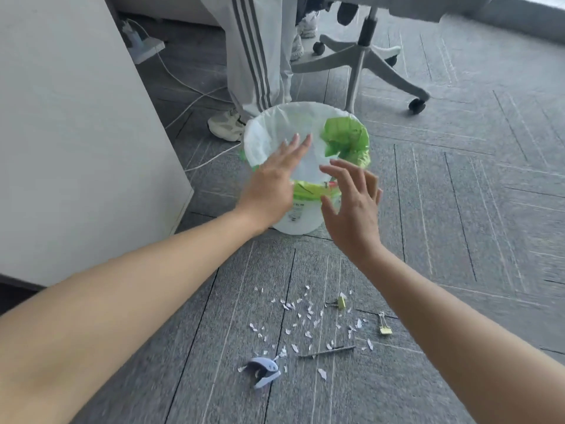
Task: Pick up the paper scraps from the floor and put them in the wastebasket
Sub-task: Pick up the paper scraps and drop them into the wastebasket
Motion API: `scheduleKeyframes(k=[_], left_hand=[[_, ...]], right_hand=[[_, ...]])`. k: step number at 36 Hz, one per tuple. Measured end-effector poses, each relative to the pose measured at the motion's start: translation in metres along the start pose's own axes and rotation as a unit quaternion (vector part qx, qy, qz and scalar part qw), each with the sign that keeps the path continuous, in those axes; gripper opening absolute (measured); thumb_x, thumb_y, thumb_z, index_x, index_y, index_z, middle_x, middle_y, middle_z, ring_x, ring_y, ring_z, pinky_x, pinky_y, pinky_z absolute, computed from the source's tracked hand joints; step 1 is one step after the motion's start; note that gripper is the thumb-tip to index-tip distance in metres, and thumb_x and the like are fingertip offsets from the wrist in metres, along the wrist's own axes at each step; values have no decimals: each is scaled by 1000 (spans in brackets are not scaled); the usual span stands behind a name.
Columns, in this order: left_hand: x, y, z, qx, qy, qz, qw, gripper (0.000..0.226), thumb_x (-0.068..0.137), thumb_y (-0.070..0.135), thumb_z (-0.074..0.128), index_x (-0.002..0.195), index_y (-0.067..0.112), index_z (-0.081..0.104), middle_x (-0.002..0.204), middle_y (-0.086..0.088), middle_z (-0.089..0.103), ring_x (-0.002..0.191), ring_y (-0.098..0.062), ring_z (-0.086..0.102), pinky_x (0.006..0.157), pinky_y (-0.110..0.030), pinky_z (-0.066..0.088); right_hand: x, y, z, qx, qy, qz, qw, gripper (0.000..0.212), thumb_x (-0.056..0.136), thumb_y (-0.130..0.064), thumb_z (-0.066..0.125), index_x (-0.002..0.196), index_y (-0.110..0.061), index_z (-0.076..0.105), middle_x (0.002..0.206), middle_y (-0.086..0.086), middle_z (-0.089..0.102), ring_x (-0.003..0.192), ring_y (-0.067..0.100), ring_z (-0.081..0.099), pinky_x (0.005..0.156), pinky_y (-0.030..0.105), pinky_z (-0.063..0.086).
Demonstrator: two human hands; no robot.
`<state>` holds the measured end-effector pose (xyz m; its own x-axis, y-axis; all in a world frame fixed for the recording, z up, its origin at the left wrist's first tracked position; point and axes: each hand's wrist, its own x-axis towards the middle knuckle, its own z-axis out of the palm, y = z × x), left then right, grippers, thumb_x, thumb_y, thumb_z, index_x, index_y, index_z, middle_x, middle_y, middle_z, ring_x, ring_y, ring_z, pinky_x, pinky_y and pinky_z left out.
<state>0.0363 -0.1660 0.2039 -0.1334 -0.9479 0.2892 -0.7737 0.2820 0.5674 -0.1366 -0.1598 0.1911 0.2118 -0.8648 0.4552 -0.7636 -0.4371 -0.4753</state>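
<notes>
A white wastebasket (266, 130) lined with white and green plastic bags stands on the grey carpet ahead of me. My left hand (275, 179) hovers over its near left rim, fingers straight and spread, holding nothing. My right hand (354, 206) is just in front of the basket's near right side, fingers loosely spread and empty. Several small white paper scraps (305, 319) lie scattered on the carpet below my arms, nearer to me than the basket.
Among the scraps lie two yellow binder clips (385, 327), a thin dark stick (328, 351) and a pale blue hole punch (263, 371). A white cabinet (76, 133) stands at left. A person's striped trouser legs (260, 56), cables and an office chair base (363, 59) are behind the basket.
</notes>
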Motion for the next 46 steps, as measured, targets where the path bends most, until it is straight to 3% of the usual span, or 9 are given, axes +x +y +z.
scheduleKeyframes(k=[3, 5, 10, 14, 18, 23, 27, 38, 46], left_hand=[[-35, -4, 9, -44, 28, 16, 999, 72, 89, 3, 59, 151, 26, 29, 146, 2, 45, 138, -15, 35, 116, -34, 27], [-56, -8, 17, -39, 64, 31, 997, 60, 87, 7, 66, 141, 20, 44, 116, 3, 59, 111, -13, 50, 103, -35, 39], [-105, -21, 48, -75, 32, 23, 996, 28, 86, 14, 70, 113, 16, 63, 83, 5, 54, 80, -13, 50, 79, -23, 42], [-131, -41, 80, -74, -106, -57, 990, 20, 88, 25, 68, 108, 26, 64, 87, 14, 60, 85, -3, 53, 84, -20, 42], [-151, -62, 110, -35, -231, -153, 960, 24, 90, 28, 64, 114, 27, 61, 107, 12, 62, 101, -5, 55, 100, -33, 45], [-170, -70, 132, -19, -307, -228, 924, 47, 87, 26, 67, 131, 30, 51, 138, 9, 49, 131, -13, 41, 114, -43, 31], [-174, -76, 144, -11, -309, -234, 922, 48, 85, 26, 69, 129, 34, 52, 138, 7, 47, 135, -16, 35, 115, -46, 28], [-168, -71, 170, 22, -231, -202, 951, 25, 83, 30, 71, 105, 25, 61, 106, 10, 58, 104, -10, 45, 96, -27, 36], [-175, -72, 171, 42, -205, -191, 959, 17, 82, 36, 70, 98, 30, 67, 100, 15, 61, 100, -9, 45, 96, -30, 32]], right_hand=[[-36, 11, 9, 29, 5, 26, 999, 47, 80, -15, 65, 125, -26, 55, 130, -8, 51, 115, 20, 40, 90, 34, 34], [-60, 19, 18, 40, -4, 29, 999, 43, 80, -13, 66, 121, -24, 58, 123, -5, 55, 111, 21, 43, 91, 36, 35], [-104, 47, 50, 49, -161, 67, 983, 27, 85, -16, 65, 110, -27, 61, 111, -8, 62, 108, 17, 51, 98, 38, 38], [-133, 69, 76, 21, -305, 130, 943, 26, 86, -25, 67, 111, -31, 62, 115, -16, 64, 113, 10, 53, 109, 33, 30], [-160, 79, 89, 1, -349, 212, 913, 36, 84, -26, 70, 118, -26, 59, 116, -12, 62, 113, 11, 52, 105, 35, 40], [-184, 82, 100, -29, -396, 187, 898, 44, 82, -28, 72, 122, -27, 55, 118, -10, 55, 114, 12, 46, 108, 36, 37], [-189, 81, 104, -29, -393, 185, 900, 47, 80, -27, 74, 122, -26, 53, 120, -9, 49, 115, 12, 42, 110, 33, 32], [-202, 73, 105, -10, -377, 181, 908, 30, 83, -23, 71, 108, -23, 55, 110, -12, 48, 107, 7, 40, 106, 29, 34], [-208, 71, 108, 13, -351, 204, 914, 22, 86, -14, 68, 105, -19, 59, 107, -8, 50, 102, 9, 45, 93, 21, 36]])
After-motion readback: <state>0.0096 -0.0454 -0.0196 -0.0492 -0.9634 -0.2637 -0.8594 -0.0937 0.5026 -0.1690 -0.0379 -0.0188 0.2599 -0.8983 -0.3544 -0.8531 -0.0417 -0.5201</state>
